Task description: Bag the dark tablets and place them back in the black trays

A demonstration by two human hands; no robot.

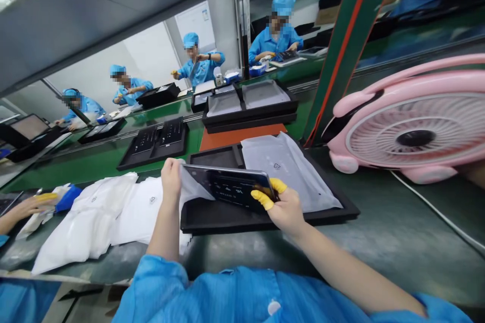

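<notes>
A dark tablet (231, 189) is tilted up over a black foam tray (227, 224). My right hand (286, 207), with yellow covers on the thumb and a finger, grips the tablet's right end. Pinched in my left hand (172, 179) is the edge of a translucent white plastic sleeve (194, 187), around the tablet's left end; how far the tablet sits inside is hard to see. In the tray's right compartment lies a flat item in a frosted sleeve (286, 174). Stacks of white sleeves (89, 212) lie left of my left hand.
A pink fan (415, 136) stands at right, its white cable (435, 207) running over the bench. Beyond are trays with bagged items (250, 103) and a tray with two dark tablets (155, 139). A co-worker's hand (34, 205) is at far left; several co-workers sit opposite. A shelf hangs overhead.
</notes>
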